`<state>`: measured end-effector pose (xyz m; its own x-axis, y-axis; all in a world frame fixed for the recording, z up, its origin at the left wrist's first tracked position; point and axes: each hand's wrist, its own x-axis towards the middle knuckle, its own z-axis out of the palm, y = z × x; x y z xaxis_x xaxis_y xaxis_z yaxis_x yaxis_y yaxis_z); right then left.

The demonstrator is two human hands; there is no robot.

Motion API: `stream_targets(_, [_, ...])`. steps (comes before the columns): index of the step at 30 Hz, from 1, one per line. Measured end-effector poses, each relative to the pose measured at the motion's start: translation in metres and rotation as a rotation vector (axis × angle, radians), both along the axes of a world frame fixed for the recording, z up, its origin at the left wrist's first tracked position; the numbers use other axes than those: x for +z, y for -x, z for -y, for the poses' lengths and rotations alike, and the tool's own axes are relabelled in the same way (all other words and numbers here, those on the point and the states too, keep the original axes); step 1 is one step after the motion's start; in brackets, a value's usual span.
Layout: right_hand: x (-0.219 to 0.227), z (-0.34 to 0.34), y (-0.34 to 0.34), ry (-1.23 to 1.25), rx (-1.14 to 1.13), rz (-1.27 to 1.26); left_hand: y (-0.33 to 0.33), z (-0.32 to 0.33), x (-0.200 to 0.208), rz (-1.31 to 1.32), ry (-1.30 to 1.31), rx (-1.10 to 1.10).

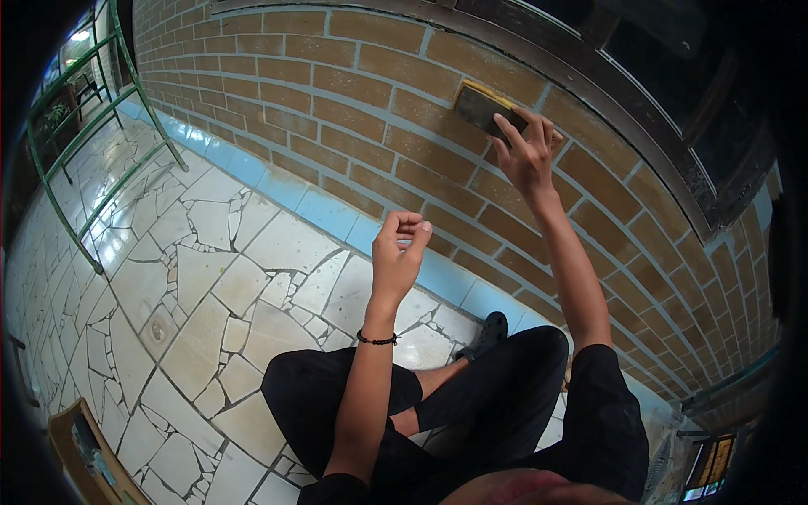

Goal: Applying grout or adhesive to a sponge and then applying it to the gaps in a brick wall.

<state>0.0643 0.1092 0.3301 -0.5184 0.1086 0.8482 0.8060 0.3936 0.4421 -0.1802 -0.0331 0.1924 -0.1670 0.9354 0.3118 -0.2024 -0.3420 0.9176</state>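
My right hand (528, 156) is raised to the brick wall (353, 118), its fingers and thumb gripping one end of a flat, dark rectangular block with a yellow edge (488, 108). The block lies against the bricks, or very close to them, just below the dark window frame. Part of its right end is hidden by my fingers. Lower down and to the left, my left hand (399, 255) hovers in front of the wall's foot, fingers curled in toward the thumb. Nothing shows in it. A dark beaded bracelet (376, 339) circles that wrist.
Dark wooden window frame (656, 143) runs along the wall's top. Light blue tiles (282, 187) line its base, beside a floor of irregular pale stone (215, 273). A green metal frame (88, 223) stands at far left; an open cardboard box (84, 429) sits at lower left.
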Motion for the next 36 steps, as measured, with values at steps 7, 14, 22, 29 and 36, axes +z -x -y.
stream_targets(7, [0.0, 0.003, 0.006, 0.009, -0.03, 0.01, 0.0, -0.004, -0.008, -0.02, -0.04, 0.044])
stream_targets(14, [0.005, 0.007, 0.01, -0.027, -0.083, 0.109, -0.002, -0.003, -0.009, -0.015, -0.032, 0.035])
stream_targets(22, [0.008, 0.004, 0.008, -0.004, -0.124, 0.14, -0.003, -0.004, -0.012, 0.002, -0.014, 0.0])
stream_targets(29, [0.01, -0.006, 0.004, -0.005, -0.128, 0.183, -0.006, -0.009, -0.017, -0.011, -0.022, 0.013])
stream_targets(36, [0.012, -0.022, -0.007, -0.02, -0.106, 0.221, -0.008, -0.013, -0.021, -0.016, 0.003, 0.006])
